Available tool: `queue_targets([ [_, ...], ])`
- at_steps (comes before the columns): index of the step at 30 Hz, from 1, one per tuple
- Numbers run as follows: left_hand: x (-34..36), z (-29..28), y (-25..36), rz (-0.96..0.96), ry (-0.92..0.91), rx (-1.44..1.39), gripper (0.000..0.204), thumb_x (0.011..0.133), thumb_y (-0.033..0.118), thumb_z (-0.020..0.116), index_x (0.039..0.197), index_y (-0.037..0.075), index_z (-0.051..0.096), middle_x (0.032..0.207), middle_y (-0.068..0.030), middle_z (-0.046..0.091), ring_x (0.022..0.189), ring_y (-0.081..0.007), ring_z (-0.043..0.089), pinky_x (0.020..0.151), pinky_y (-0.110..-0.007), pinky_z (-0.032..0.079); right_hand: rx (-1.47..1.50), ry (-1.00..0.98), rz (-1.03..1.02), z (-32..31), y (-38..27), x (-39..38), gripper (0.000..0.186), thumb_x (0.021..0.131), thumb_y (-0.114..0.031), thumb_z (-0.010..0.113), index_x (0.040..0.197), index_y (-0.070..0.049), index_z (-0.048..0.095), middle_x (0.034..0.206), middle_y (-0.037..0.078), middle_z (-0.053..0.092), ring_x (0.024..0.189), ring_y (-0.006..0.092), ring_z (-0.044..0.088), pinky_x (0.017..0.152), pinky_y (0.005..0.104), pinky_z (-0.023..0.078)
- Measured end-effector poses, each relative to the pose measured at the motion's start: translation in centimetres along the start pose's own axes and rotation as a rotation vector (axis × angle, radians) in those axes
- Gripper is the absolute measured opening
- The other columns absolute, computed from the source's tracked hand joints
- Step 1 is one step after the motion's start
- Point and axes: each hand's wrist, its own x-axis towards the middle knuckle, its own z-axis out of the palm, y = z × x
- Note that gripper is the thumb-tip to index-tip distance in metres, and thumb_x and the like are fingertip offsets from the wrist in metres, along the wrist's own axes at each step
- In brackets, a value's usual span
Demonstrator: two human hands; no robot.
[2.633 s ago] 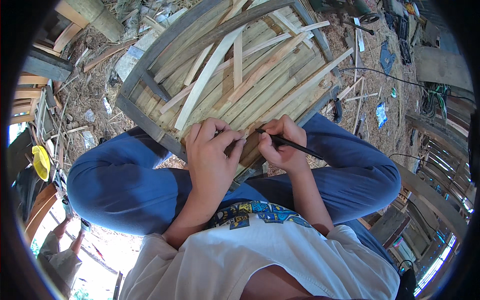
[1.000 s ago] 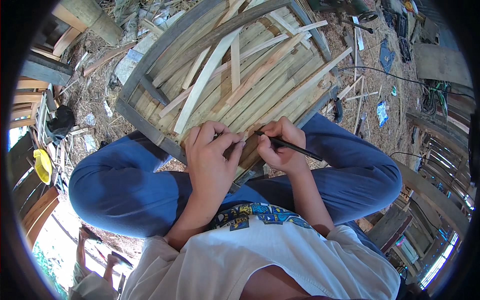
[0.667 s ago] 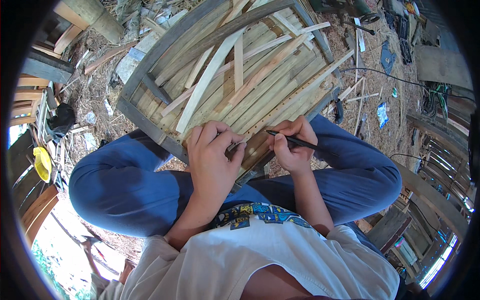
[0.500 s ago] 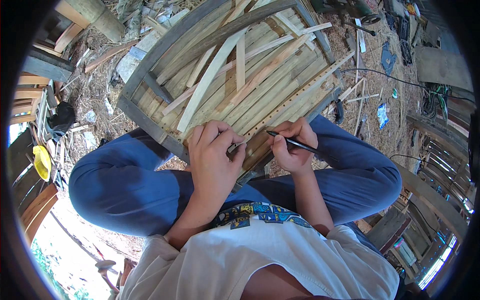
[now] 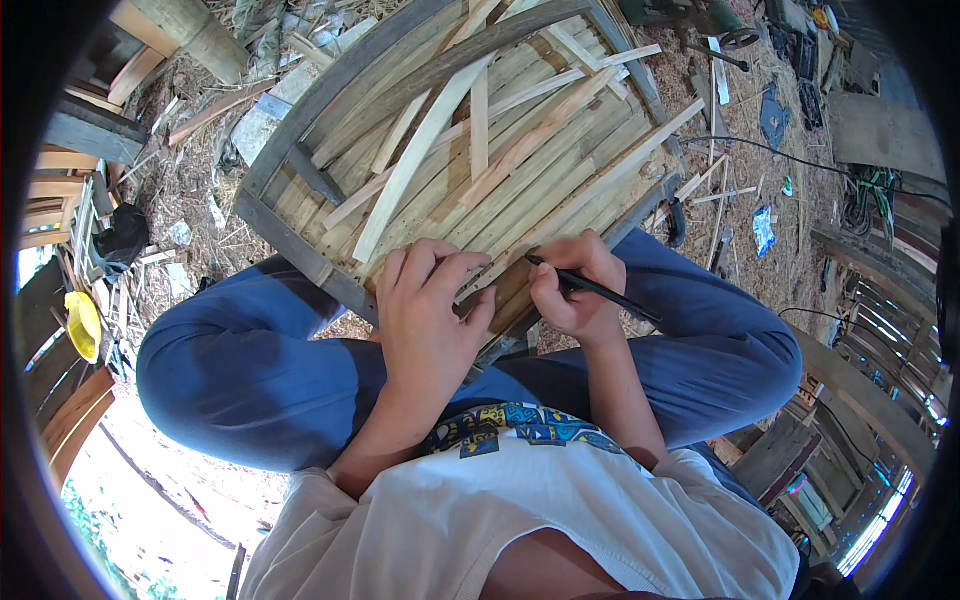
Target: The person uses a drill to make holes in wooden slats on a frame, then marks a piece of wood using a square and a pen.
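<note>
A long thin wooden strip point(image 5: 620, 175) lies slantwise over the slatted wooden panel point(image 5: 280, 235) in front of me. My left hand point(image 5: 428, 305) is closed on the strip's near end, pinching it between thumb and fingers. In my right hand point(image 5: 582, 285) is a black pen point(image 5: 598, 288). Its tip touches or nearly touches the strip, just right of my left fingers. Under the strip, the near edge of the panel's dark frame rests by my crossed legs.
Several loose strips, among them a pale one point(image 5: 415, 165), lie across the panel. A black cable point(image 5: 790, 155) crosses the straw-littered floor at right. A yellow object point(image 5: 83, 327) stands at far left, and a green machine point(image 5: 700, 18) is at the top.
The strip has been turned: its row of dark dots no longer shows. My right hand and the pen have shifted slightly left. A brown object at lower left has left the view.
</note>
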Motion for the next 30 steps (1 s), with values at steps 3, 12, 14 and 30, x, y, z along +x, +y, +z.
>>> queue_targets([
  [3,-0.02,-0.02,0.16,0.028,0.004,-0.007,0.033,0.074,0.005,0.089,0.106,0.012,0.083,0.107,-0.0061,0.067,0.100,-0.0304,0.060,0.090,-0.043,0.049,-0.026,-0.006,-0.004,-0.01,-0.27,0.20,0.025,0.083,-0.009,0.080,0.088,-0.005,0.056,0.082,0.016,0.075,0.066,0.0237,0.072,0.064,0.0340,0.058],
  [12,-0.16,0.58,-0.09,0.092,0.018,0.090,0.038,0.076,0.007,0.090,0.112,0.019,0.089,0.121,-0.0020,0.068,0.116,-0.0301,0.054,0.103,-0.044,0.043,-0.055,-0.045,-0.015,-0.06,-0.30,0.35,0.025,0.082,-0.009,0.080,0.089,-0.005,0.057,0.083,0.016,0.075,0.068,0.0269,0.073,0.066,0.0358,0.059],
  [14,-0.27,0.58,-0.01,0.088,0.014,0.097,0.036,0.076,0.008,0.090,0.111,0.019,0.089,0.123,-0.0017,0.069,0.118,-0.0308,0.053,0.105,-0.045,0.042,-0.066,-0.052,-0.015,-0.09,-0.34,0.33,0.024,0.082,-0.009,0.080,0.089,-0.005,0.057,0.083,0.016,0.075,0.068,0.0274,0.073,0.066,0.0358,0.059],
  [30,-0.09,0.86,-0.10,0.104,0.034,0.150,0.018,0.085,0.014,0.088,0.101,0.021,0.090,0.160,-0.0147,0.059,0.154,-0.0432,0.047,0.122,-0.057,0.033,-0.072,-0.048,-0.021,-0.04,-0.29,0.39,0.025,0.081,-0.008,0.080,0.087,-0.005,0.056,0.083,0.015,0.075,0.071,0.0276,0.076,0.068,0.0357,0.060],
])
